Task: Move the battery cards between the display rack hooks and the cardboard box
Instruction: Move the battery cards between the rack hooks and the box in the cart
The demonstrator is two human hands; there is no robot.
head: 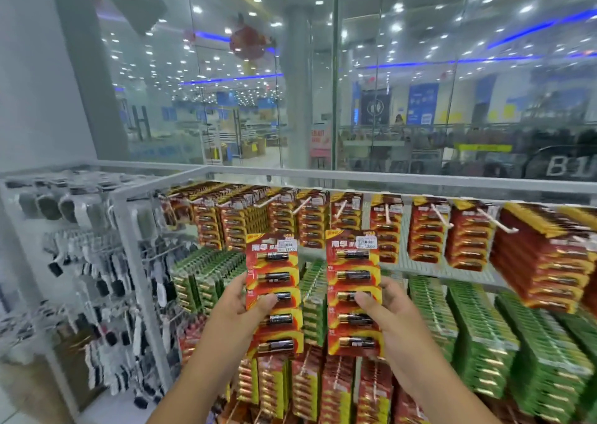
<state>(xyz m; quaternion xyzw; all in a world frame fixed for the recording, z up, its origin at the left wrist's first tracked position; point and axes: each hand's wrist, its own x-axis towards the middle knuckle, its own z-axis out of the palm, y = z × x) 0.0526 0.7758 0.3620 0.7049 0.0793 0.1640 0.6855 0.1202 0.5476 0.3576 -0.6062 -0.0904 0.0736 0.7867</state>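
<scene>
I hold two red and yellow battery cards upright in front of the display rack. My left hand [240, 307] grips the left battery card [274, 294] at its left edge, thumb across the front. My right hand [384, 314] grips the right battery card [353, 291] at its right edge in the same way. Each card carries several black batteries and a white price sticker near the top. Behind them, white rack hooks [302, 205] stick out of the top row, loaded with more red cards. No cardboard box is in view.
Green battery cards [478, 336] fill the middle row, and red cards [339, 388] hang on the bottom row. A side rack of socks [106, 281] stands at the left. A white rail [387, 178] tops the rack, with glass panels and a shop hall beyond.
</scene>
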